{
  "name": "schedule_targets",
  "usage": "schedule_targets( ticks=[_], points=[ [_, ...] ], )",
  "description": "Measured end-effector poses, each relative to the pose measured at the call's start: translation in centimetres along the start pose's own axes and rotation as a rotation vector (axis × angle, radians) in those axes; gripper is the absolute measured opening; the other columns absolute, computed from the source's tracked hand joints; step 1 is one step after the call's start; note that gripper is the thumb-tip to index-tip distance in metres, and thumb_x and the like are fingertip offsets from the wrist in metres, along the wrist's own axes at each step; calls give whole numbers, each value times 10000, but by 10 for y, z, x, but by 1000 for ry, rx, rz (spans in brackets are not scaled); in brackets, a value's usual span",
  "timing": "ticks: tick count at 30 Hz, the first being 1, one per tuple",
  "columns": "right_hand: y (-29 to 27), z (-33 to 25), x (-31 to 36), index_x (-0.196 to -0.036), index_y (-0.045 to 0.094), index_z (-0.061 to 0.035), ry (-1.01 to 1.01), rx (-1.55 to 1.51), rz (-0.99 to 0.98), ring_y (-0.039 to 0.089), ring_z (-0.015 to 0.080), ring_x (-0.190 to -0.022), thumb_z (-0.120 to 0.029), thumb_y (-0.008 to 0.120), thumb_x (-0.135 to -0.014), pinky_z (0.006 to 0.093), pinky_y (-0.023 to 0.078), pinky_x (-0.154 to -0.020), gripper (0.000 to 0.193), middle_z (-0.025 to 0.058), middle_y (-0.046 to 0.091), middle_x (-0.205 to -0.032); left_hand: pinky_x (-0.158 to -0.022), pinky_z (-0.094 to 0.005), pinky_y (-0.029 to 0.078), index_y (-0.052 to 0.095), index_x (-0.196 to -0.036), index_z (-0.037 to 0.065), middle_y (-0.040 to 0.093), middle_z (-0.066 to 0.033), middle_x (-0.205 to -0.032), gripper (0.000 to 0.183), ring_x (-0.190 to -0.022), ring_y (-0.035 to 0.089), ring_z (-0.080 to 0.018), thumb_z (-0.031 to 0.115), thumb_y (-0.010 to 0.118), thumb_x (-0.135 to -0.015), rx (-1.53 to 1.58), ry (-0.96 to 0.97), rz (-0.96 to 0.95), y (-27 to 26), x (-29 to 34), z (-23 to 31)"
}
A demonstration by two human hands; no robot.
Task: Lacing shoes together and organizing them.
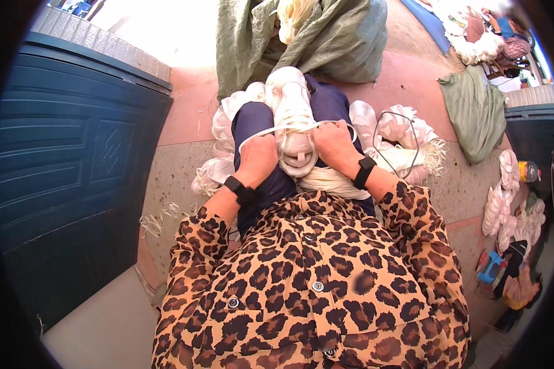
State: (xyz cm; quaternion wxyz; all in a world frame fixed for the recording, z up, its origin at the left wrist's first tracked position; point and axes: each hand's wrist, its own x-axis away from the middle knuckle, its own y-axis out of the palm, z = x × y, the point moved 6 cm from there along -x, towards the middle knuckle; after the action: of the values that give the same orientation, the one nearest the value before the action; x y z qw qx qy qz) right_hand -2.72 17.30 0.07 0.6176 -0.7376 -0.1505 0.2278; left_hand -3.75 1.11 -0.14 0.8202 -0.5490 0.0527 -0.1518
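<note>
A pale sneaker rests lengthwise between my thighs, its toe away from me and its heel opening toward me. White shoelace crosses over the laced part and stretches out to both sides. My left hand is closed on a lace end beside the shoe's left edge. On the other side, my right hand is closed with lace at its fingers, touching the shoe's right edge. The fingertips of both hands are partly hidden. A bundle of cream laces lies in my lap below the right hand.
Piles of pale shoes lie on the floor at both sides of my legs. A large green woven sack stands ahead; another sack lies at right. A blue door bounds the left. More shoes sit far right.
</note>
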Motion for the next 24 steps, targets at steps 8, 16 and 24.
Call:
schedule_targets(
  ticks=[8,16,24],
  points=[
    [0,-2,2,-754,594,-78,32,-8,-2,565,224,-757,-81,544,-709,359,367,-733,67,71,576,-732,-587,-405,506,627,-697,24,620,-167,-674,96,-666,635,-328,78,551,-720,-184,256,-92,0,-14,34],
    [4,-1,2,-771,602,-74,37,-17,-46,569,232,-763,-94,543,-718,370,369,-736,82,80,583,-741,-572,-366,504,623,-691,32,614,-137,-699,76,-685,632,-274,70,560,-708,-320,359,-96,16,-16,56],
    [-17,2,10,-816,637,-85,166,-94,73,544,233,-847,-183,618,-750,391,371,-758,120,85,594,-822,-684,-399,386,607,-726,83,601,-70,-714,146,-809,532,-238,224,627,-754,-298,168,204,-14,9,38]
  ],
)
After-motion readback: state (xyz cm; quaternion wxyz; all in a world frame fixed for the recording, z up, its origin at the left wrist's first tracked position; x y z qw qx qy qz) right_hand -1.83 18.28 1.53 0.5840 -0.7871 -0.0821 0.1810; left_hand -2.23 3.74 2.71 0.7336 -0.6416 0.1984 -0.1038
